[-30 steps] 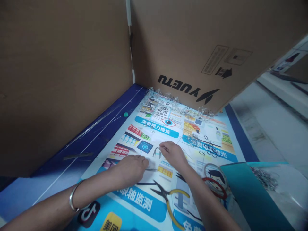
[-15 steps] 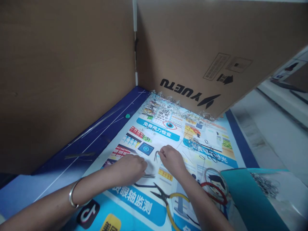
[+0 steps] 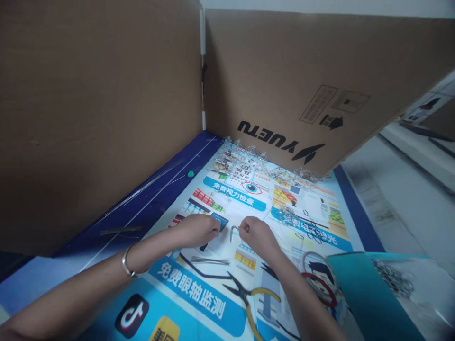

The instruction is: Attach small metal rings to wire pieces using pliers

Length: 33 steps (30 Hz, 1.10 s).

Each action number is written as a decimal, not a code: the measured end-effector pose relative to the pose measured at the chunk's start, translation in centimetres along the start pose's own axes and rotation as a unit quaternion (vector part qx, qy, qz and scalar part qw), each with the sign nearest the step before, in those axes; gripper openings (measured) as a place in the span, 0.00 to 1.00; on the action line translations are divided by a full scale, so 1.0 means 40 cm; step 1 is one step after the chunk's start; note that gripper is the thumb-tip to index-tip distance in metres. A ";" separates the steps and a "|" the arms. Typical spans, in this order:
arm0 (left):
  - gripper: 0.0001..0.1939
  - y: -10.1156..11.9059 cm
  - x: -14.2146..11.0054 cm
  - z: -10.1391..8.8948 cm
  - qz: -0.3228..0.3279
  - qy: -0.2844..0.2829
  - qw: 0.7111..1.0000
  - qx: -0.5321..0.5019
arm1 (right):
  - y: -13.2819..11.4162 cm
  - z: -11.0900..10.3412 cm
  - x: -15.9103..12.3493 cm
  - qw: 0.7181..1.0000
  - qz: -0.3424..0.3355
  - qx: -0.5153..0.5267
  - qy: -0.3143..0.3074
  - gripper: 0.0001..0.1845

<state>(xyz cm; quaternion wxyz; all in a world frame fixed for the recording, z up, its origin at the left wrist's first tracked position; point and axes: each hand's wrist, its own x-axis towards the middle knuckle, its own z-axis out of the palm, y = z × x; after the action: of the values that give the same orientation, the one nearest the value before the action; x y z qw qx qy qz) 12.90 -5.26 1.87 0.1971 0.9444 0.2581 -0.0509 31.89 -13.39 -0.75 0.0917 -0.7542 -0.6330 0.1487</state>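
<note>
My right hand (image 3: pixel 258 235) is closed in a pinch on a small bent metal wire piece (image 3: pixel 232 231), held just above the printed poster (image 3: pixel 199 293). My left hand (image 3: pixel 197 230) is closed beside it, fingertips pinched near the wire; what it holds is too small to make out. A silver bangle (image 3: pixel 127 262) sits on my left wrist. Thin metal rods (image 3: pixel 209 260) lie on the poster just below my hands. Yellow-handled pliers (image 3: pixel 249 296) lie nearer to me.
Two cardboard walls (image 3: pixel 284 76) stand behind the poster. Small clear plastic bags (image 3: pixel 249 154) lie along the far wall. A pile of small metal parts and black rings (image 3: pixel 302 220) lies to the right. A teal folder (image 3: pixel 366 293) with a bag of chains (image 3: pixel 394 279) sits bottom right.
My left hand has lifted off the metal rods and moved up toward the right hand's wire piece. The rods now lie uncovered on the poster.
</note>
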 end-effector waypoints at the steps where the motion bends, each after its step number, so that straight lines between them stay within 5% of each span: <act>1: 0.14 0.001 0.014 -0.003 -0.003 -0.007 1.000 0.005 | 0.003 -0.005 -0.002 1.000 -0.001 0.002 -0.012 0.07; 9: 0.12 0.037 0.094 0.022 -0.022 0.015 0.999 0.020 | -0.014 0.000 -0.020 0.995 -0.014 -0.096 -0.026 0.08; 33: 0.10 -0.019 0.112 0.060 -0.004 0.093 0.986 -0.140 | -0.032 -0.001 -0.025 0.987 0.012 -0.161 -0.022 0.09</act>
<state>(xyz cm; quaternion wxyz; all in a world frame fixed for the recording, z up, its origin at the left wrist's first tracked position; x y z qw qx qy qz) 16.38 -3.51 -1.49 0.3026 0.9072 0.2831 0.0727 30.57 -14.16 -0.19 -0.0462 -0.7633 -0.6414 0.0624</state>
